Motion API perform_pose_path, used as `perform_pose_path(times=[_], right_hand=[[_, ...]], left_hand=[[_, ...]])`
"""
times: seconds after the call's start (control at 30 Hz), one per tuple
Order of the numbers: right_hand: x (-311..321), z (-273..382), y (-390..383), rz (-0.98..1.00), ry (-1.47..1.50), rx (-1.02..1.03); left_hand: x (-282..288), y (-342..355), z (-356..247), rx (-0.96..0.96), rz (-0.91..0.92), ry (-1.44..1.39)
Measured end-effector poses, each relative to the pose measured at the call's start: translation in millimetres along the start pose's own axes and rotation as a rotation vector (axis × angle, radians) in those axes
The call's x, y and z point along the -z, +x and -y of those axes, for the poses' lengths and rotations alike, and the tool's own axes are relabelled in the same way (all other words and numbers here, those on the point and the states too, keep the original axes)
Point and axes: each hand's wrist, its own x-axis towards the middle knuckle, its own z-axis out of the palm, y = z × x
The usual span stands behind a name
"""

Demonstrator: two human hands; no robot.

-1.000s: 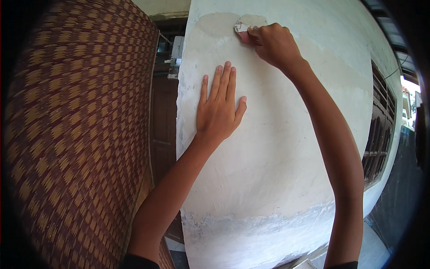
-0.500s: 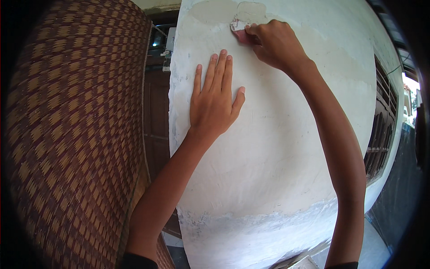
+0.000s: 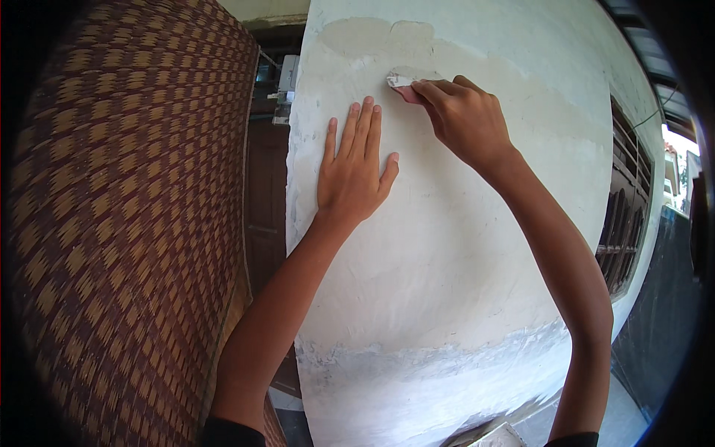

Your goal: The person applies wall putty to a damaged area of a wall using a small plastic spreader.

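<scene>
A pale plastered wall point(image 3: 447, 276) stands in front of me, with a damp beige patch of filler point(image 3: 356, 36) near its top. My right hand point(image 3: 468, 119) is closed around a small reddish putty scraper point(image 3: 408, 91). White paste covers the scraper's edge, which meets the wall just below the damp patch. To the left and slightly lower, my left hand point(image 3: 350, 167) lies flat on the wall, fingers stretched upward and thumb apart, holding nothing. The grip part of the scraper is mostly hidden by my right fingers.
A brown and tan woven mat point(image 3: 134, 208) hangs close on the left. Behind the wall's left edge is a dark wooden door point(image 3: 266, 194). On the right is a window with a dark wooden frame point(image 3: 624, 208). A paste-smeared container point(image 3: 500, 436) sits at the bottom.
My right hand has moved the scraper down the wall, away from the damp patch. My left hand stays flat in the same place, and the view has shifted slightly.
</scene>
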Motion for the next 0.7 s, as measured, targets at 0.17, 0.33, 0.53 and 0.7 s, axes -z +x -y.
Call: perform_pose_path(times=[0.17, 0.33, 0.53, 0.7], right_hand=[[-3.6, -24.6, 11.7, -0.223, 0.074, -0.179], [-12.7, -52.1, 55.8, -0.182, 0.407, -0.715], [-54.7, -53.6, 86.5, -0.335, 0.653, -0.853], [-69.9, -42.7, 90.7, -0.303, 0.686, -0.861]], left_hand=[[-8.1, -2.7, -1.4, -0.001, 0.015, 0.005], [-6.0, -3.4, 0.8, -0.003, 0.008, 0.018], [-7.2, -2.1, -0.9, -0.006, 0.007, -0.005], [-6.0, -2.9, 1.1, -0.004, 0.021, 0.017]])
